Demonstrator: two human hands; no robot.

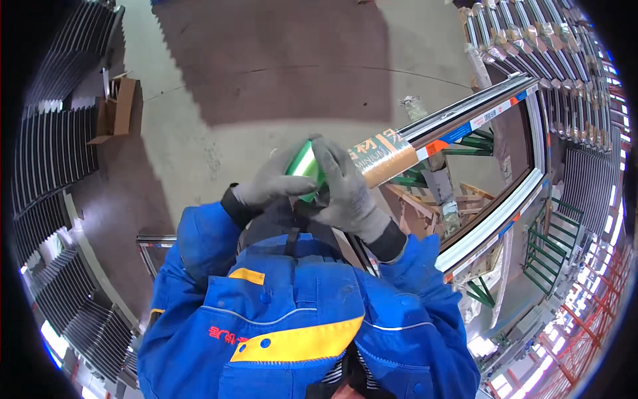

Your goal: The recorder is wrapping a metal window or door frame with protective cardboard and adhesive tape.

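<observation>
Both my hands wear grey gloves and meet in front of my chest. Between them is a shiny green roll of tape (304, 166), partly hidden by the fingers. My left hand (272, 178) is closed around its left side, thumb across the lower part. Gripping the right side of the roll is my right hand (347, 194), its fingers bent over the top edge. Just beyond the right hand, a piece of brown printed cardboard (382, 159) wraps the near corner of a large metal-profile frame (458, 123).
Green metal stands and wooden pieces (419, 209) sit under the frame. Bundles of long wrapped profiles (525, 33) are stacked at the far right. An open cardboard box (118, 112) stands on the floor at left, near stacked dark profiles (56, 149). A green rack (551, 246) is at right.
</observation>
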